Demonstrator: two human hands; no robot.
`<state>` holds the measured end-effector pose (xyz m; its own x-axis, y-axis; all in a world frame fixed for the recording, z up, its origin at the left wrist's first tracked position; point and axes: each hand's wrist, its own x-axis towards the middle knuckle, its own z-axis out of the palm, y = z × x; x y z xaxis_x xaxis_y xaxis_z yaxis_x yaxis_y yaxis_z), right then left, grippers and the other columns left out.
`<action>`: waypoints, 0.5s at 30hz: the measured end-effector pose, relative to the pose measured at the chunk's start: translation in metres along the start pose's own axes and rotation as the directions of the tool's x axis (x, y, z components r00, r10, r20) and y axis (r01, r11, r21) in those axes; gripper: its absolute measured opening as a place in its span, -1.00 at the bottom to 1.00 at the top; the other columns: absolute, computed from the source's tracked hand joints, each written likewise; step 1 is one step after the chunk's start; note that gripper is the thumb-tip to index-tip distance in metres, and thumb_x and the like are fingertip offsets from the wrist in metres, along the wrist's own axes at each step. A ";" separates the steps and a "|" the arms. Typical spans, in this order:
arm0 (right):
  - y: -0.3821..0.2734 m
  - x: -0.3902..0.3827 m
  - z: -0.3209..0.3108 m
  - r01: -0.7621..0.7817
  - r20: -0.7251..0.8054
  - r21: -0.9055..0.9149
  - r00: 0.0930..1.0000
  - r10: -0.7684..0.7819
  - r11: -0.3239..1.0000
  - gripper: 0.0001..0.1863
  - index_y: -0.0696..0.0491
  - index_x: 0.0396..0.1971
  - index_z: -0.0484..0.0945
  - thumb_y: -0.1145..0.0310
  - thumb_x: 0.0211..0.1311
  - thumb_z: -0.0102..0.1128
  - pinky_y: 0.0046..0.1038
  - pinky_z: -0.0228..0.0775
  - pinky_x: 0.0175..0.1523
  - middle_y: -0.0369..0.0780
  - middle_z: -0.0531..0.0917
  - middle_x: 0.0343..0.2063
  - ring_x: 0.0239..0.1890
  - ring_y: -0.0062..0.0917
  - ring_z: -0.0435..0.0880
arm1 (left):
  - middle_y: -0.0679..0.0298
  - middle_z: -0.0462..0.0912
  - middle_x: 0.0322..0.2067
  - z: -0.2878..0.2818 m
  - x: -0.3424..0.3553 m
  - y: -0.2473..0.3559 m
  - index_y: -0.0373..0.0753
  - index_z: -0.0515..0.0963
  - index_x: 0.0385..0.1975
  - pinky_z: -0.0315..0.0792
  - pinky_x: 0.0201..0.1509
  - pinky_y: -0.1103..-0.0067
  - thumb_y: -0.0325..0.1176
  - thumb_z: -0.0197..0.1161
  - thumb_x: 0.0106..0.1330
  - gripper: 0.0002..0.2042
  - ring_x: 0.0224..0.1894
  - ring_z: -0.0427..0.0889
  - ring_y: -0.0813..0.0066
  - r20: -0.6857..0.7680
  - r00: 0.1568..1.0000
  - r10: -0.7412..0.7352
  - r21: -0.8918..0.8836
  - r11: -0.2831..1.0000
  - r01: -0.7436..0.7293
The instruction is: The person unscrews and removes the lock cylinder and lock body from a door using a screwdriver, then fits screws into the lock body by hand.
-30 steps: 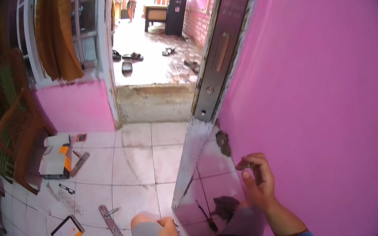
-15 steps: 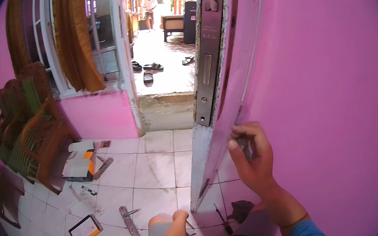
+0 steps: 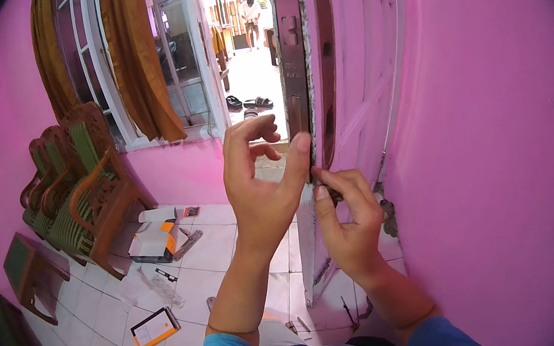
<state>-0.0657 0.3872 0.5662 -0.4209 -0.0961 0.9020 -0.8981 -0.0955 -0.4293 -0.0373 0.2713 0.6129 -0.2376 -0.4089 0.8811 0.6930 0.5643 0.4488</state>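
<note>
A pink door stands edge-on, with a long metal lock plate set in its edge. An elongated cut-out runs down the door's face. My left hand is raised on the left of the door edge, fingers curled but apart and nothing visible in them. Its thumb tip reaches to the lower part of the plate. On the other side, my right hand pinches something small and dark at the door's edge, just below the plate. The fingers mostly hide it.
Wooden chairs and a stool line the left side. On the tiles lie an opened box, an orange-edged flat box and a thin dark tool. Sandals and a person are beyond the doorway.
My left hand has risen from near my knee to the lock plate. My right hand has moved left to the door's edge. The view has shifted, showing more of the door's face.
</note>
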 end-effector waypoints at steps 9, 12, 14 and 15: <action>-0.003 -0.012 0.008 -0.107 0.027 0.201 0.994 0.103 0.974 -0.68 0.26 0.02 0.53 0.63 0.26 0.11 -0.56 0.43 -0.29 -0.17 0.54 -0.32 -0.39 -0.56 0.58 | 0.29 0.55 -0.23 0.012 0.010 0.015 -0.35 0.53 -0.13 0.43 -0.25 0.67 -0.42 0.40 0.20 -0.71 -0.24 0.52 0.64 -0.010 1.000 -0.020 0.160 0.987 0.022; -0.002 -0.015 0.011 -0.123 0.023 0.242 0.992 0.122 0.962 -0.66 0.25 0.05 0.50 0.64 0.25 0.11 -0.56 0.42 -0.27 -0.18 0.52 -0.29 -0.37 -0.56 0.57 | 0.21 0.56 -0.27 0.014 0.010 0.020 -0.36 0.57 -0.20 0.46 -0.31 0.61 -0.41 0.38 0.19 -0.76 -0.28 0.56 0.52 -0.048 0.999 0.004 0.179 0.984 0.005; 0.000 -0.014 0.013 -0.117 0.011 0.246 0.993 0.118 0.962 -0.64 0.25 0.06 0.49 0.64 0.25 0.11 -0.55 0.42 -0.26 -0.19 0.51 -0.28 -0.37 -0.56 0.57 | 0.21 0.56 -0.27 0.015 0.009 0.021 -0.37 0.57 -0.21 0.46 -0.30 0.61 -0.42 0.37 0.20 -0.77 -0.28 0.56 0.51 -0.054 0.999 0.003 0.173 0.985 0.006; 0.000 -0.014 0.014 -0.081 -0.010 0.217 0.996 0.085 0.973 -0.64 0.24 0.06 0.48 0.64 0.24 0.12 -0.55 0.41 -0.26 -0.19 0.51 -0.28 -0.37 -0.56 0.56 | 0.21 0.56 -0.27 0.015 0.008 0.021 -0.37 0.58 -0.21 0.46 -0.30 0.61 -0.43 0.36 0.20 -0.79 -0.28 0.56 0.51 -0.059 0.998 -0.002 0.165 0.986 0.012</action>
<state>-0.0582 0.3749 0.5532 -0.4973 -0.0936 0.8625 -0.8121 -0.2998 -0.5007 -0.0349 0.2907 0.6322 -0.1981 -0.4518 0.8699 0.5680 0.6703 0.4775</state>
